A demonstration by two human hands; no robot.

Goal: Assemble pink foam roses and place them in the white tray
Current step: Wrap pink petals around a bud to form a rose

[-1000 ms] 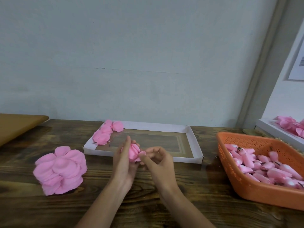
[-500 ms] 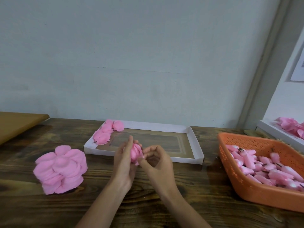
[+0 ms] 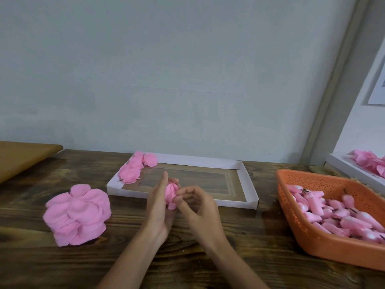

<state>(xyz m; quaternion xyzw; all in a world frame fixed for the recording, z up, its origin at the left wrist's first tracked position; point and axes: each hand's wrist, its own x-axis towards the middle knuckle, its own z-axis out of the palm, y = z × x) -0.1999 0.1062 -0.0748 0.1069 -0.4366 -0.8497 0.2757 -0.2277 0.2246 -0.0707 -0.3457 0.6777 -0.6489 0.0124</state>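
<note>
Now | left grip curled round rose | right grip pinching rose's right edge

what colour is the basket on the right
Orange, a perforated plastic basket, seen in the head view.

Pink rose, white tray, perforated orange basket.

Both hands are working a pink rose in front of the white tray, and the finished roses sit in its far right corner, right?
No. The head view shows the finished roses in the far left corner of the white tray, not the right. The left hand and right hand do hold a pink rose in front of it.
</note>
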